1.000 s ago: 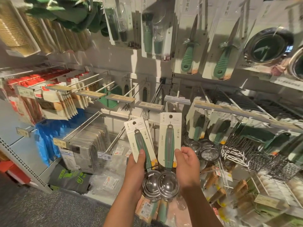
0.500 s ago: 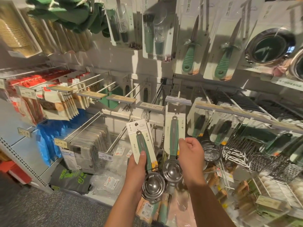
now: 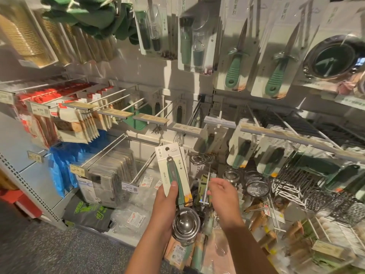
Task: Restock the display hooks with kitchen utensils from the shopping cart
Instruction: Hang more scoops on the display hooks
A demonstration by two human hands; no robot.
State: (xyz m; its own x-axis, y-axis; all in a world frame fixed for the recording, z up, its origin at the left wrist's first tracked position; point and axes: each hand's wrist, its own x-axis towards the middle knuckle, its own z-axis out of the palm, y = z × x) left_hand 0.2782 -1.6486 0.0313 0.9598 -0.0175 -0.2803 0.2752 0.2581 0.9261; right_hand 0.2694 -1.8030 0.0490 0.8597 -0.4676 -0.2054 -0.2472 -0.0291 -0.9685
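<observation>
With the left hand (image 3: 167,202) gripping the scoop card (image 3: 173,175) and the right hand (image 3: 223,192) open, thread the card's hole squarely onto the hook (image 3: 218,125).

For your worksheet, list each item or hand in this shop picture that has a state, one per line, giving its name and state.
Left hand: closed on the carded scoop.
Carded scoop: held upright, not yet hung.
Right hand: open, holding nothing.
Hung scoop pack: hanging on its hook.
Long hooks: mostly bare at the front.
Oyster knives: hanging in packs.
</observation>
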